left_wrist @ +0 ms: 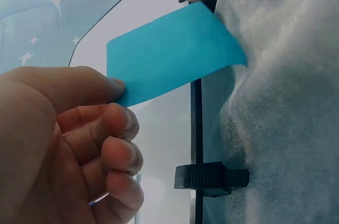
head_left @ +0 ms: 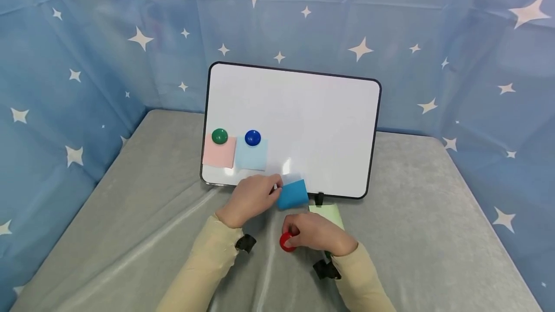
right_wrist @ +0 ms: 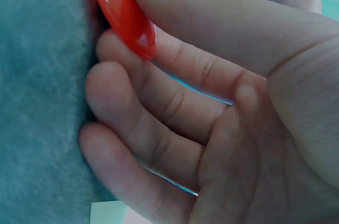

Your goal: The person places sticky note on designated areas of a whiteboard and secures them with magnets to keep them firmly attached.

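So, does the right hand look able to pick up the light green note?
Probably not yet: the right hand is near the light green note, but it is pinching the red disc.

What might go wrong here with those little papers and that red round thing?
The blue note is pinched near one corner by the left hand, so it might swing or crease. The red disc looks smooth and shiny; it could slip from the right hand. The pale green note lies close to the right hand in the head view, so it may get nudged.
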`<state>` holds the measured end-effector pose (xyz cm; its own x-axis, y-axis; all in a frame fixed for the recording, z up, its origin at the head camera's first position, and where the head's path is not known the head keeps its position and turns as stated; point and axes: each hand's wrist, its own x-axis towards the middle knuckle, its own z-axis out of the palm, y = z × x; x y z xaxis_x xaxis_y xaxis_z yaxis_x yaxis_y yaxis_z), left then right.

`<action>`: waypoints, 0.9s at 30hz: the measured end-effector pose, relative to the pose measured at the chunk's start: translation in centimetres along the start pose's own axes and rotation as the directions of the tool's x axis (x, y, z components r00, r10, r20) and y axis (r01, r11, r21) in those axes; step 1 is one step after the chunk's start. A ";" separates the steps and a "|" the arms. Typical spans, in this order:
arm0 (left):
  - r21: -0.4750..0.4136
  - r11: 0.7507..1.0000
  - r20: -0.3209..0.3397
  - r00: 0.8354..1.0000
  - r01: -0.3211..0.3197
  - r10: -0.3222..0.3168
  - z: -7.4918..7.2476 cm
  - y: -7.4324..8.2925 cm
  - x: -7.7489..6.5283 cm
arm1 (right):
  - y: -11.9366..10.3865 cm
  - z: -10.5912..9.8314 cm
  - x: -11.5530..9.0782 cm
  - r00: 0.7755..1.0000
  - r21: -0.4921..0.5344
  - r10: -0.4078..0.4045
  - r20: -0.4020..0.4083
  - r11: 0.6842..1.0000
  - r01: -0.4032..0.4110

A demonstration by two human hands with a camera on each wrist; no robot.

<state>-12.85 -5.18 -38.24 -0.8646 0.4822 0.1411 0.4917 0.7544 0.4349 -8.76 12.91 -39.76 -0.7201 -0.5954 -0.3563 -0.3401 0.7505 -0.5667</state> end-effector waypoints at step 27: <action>-0.151 0.984 -0.293 0.946 0.096 -0.137 0.1 -1.2 0.5 | 0.1 -0.2 -0.1 0.999 -0.003 -0.021 -0.036 1.000 0.020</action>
<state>-13.83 -5.80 -38.80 -0.9160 0.2222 0.3340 0.3850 0.7212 0.5759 -8.86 13.13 -39.66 -0.7344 -0.5999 -0.3174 -0.3564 0.7389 -0.5719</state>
